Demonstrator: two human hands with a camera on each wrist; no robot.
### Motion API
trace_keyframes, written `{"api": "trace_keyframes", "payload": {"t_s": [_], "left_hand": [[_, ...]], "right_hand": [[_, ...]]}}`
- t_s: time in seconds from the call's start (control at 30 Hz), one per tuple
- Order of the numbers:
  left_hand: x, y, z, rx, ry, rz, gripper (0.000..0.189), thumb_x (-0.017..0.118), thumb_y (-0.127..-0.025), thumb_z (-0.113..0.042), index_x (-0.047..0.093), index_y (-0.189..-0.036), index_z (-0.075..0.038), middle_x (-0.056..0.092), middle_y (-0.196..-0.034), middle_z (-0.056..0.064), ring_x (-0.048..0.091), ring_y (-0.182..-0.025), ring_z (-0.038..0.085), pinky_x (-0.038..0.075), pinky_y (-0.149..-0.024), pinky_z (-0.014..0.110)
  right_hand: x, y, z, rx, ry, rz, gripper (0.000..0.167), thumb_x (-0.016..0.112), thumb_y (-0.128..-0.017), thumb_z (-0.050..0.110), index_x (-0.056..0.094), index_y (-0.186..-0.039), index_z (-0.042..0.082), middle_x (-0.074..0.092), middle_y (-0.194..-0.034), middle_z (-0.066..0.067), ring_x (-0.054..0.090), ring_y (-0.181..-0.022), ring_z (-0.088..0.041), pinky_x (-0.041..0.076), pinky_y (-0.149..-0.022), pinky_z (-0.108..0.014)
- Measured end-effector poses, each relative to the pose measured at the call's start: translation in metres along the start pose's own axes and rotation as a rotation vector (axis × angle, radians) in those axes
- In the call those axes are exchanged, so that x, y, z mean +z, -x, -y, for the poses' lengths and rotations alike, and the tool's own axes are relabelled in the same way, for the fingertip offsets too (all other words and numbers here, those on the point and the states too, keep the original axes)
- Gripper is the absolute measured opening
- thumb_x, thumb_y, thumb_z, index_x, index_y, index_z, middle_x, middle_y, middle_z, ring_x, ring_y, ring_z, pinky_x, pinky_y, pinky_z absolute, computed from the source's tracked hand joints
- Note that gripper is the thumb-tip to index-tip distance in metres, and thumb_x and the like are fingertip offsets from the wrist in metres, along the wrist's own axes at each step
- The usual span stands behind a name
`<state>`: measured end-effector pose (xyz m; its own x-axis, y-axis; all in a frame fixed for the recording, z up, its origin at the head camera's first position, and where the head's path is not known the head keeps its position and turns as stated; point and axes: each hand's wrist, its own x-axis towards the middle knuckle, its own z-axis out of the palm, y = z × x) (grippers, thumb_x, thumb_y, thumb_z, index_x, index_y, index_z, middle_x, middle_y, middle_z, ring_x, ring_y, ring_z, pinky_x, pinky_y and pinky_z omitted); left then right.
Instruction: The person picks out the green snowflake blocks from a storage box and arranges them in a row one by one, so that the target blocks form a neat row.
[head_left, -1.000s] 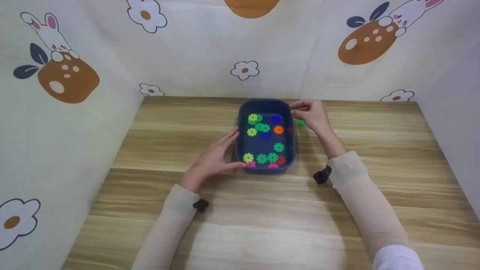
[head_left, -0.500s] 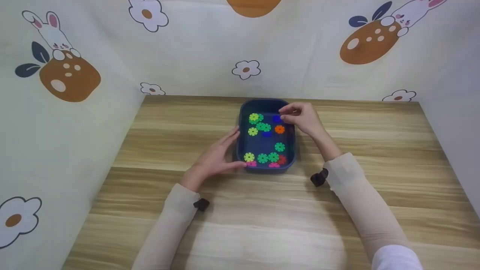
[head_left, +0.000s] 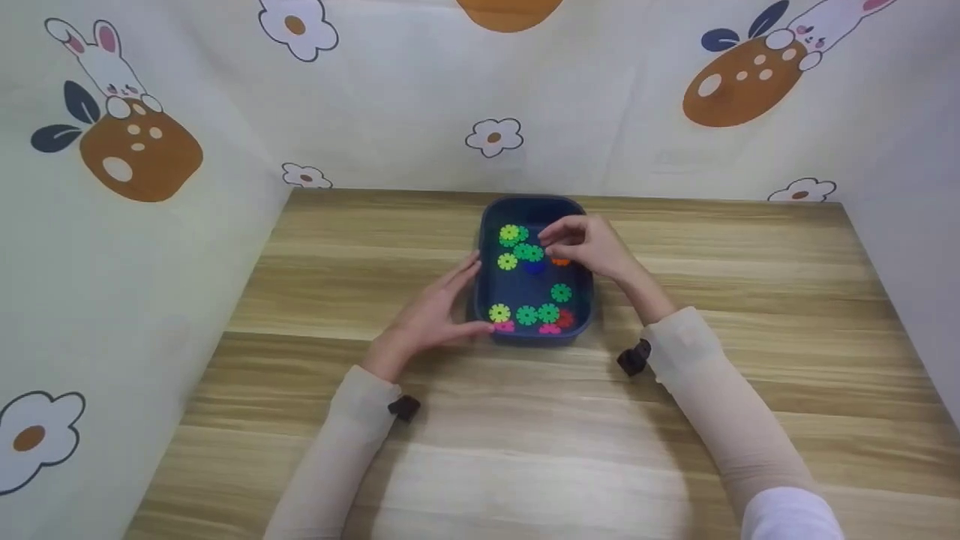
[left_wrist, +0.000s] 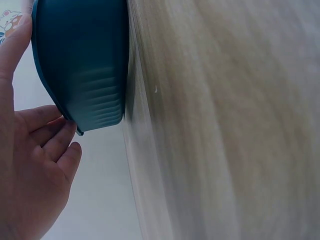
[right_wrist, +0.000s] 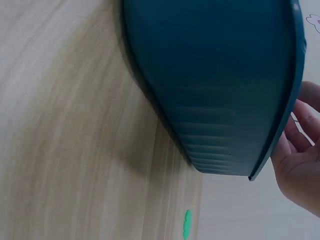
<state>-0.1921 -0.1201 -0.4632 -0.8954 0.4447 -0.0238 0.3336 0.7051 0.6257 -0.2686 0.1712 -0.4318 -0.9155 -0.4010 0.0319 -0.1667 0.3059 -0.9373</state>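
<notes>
A dark blue plastic bin (head_left: 532, 339) stands on the table with several small flower-shaped discs inside. Yellow discs (head_left: 499, 313), green discs (head_left: 527, 315), pink ones (head_left: 550, 328) and a red one (head_left: 565, 319) lie scattered on its floor. The left hand (head_left: 427, 319) rests against the bin's left side, its fingers touching the rim and its thumb at the near left corner. The right hand (head_left: 592, 244) is over the bin's right half, thumb and fingers slightly apart, nothing visible between them. It partly covers an orange disc (head_left: 561, 261).
A green disc (right_wrist: 187, 224) lies on the wooden table (head_left: 525, 450) outside the bin, seen in the right wrist view. A patterned cloth (head_left: 390, 97) hangs behind the table and along its sides.
The right hand has moved left from beside the bin's right rim to above the bin, covering the far blue disc. The left hand has stayed at the bin.
</notes>
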Motion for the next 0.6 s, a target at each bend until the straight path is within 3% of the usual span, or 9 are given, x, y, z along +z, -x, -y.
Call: {"api": "trace_keyframes", "payload": {"t_s": [0.2, 0.4, 0.6], "left_hand": [[0.0, 0.0, 0.0, 0.011, 0.002, -0.007, 0.1, 0.077, -0.08, -0.056, 0.027, -0.159, -0.02, 0.014, -0.169, -0.01, 0.023, -0.154, 0.023, 0.027, -0.123, 0.053], [0.0, 0.0, 0.0, 0.01, 0.001, 0.0, 0.1, 0.076, -0.081, -0.057, 0.026, -0.159, -0.021, 0.013, -0.169, -0.012, 0.023, -0.154, 0.023, 0.028, -0.123, 0.052], [-0.001, 0.0, 0.001, 0.024, -0.001, 0.004, 0.101, 0.076, -0.081, -0.057, 0.026, -0.159, -0.019, 0.014, -0.169, -0.01, 0.024, -0.154, 0.025, 0.028, -0.123, 0.052]], "right_hand": [[0.005, 0.0, 0.0, -0.047, 0.048, 0.09, 0.026, 0.07, -0.09, 0.005, 0.07, -0.113, -0.007, 0.071, -0.112, -0.028, 0.07, -0.088, -0.009, 0.056, -0.078, -0.014], [0.011, -0.001, 0.0, -0.086, 0.075, 0.161, 0.027, 0.072, -0.089, 0.004, 0.069, -0.114, -0.007, 0.072, -0.112, -0.026, 0.071, -0.099, -0.027, 0.056, -0.082, -0.015], [0.018, -0.003, -0.001, -0.113, 0.089, 0.259, 0.028, 0.073, -0.087, 0.0, 0.069, -0.114, -0.007, 0.07, -0.114, -0.029, 0.073, -0.099, -0.033, 0.059, -0.082, -0.019]]}}
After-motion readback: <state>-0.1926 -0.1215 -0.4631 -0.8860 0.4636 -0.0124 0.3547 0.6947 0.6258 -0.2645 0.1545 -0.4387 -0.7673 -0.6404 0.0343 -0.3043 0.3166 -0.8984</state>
